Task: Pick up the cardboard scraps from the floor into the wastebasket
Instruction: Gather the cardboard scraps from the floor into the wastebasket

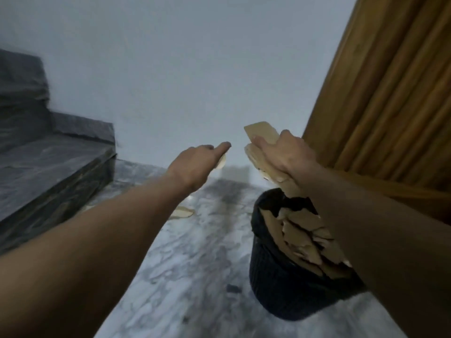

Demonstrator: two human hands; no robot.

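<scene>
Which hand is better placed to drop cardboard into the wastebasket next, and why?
The right hand: it grips a stack of cardboard scraps almost above the black wastebasket. The left hand is out over the floor, further from it.

No writing, label, brand, number or sign can be read. The cardboard scraps [262, 140] at 1 o'clock and the dark wastebasket [275, 284] at 4 o'clock show only plain, blurred surfaces.
</scene>
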